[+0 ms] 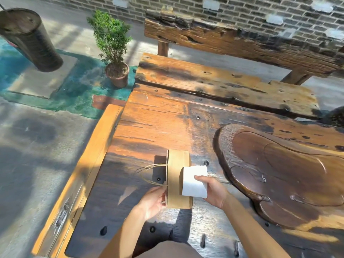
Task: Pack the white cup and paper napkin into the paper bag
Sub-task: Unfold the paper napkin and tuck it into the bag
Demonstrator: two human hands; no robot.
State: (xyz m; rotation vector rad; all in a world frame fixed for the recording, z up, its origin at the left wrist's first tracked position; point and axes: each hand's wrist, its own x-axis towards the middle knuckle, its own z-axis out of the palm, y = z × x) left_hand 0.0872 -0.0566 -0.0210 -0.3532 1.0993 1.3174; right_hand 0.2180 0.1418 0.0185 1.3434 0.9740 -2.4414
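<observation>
My left hand (153, 201), low and centre in the frame, grips the near left edge of the paper bag (177, 180), fingers curled round it at the mouth side. The bag lies flat on the wooden table (152, 123), its long axis running away from me, with its twine handles (149, 174) looping out to the left onto the tabletop.

My right hand (214, 192), just right of the bag, pinches the paper napkin (194, 181): the thumb lies across the napkin's front face, the fingers are behind it. The napkin is a white folded sheet held up off the table, its left edge overlapping the right side of the bag. I cannot tell whether the napkin touches the bag there.

The white cup does not show anywhere in the frame; I cannot tell whether it is inside the bag.

A dark carved wooden tray (283, 175) lies on the table to the right of centre, near my right hand but apart from it. In the upper part of the frame, a rough wooden bench (232, 40) stands before a brick wall (242, 8). A potted plant (113, 49) stands on the floor at upper left, with a dark cylindrical bin (29, 38) further left.
</observation>
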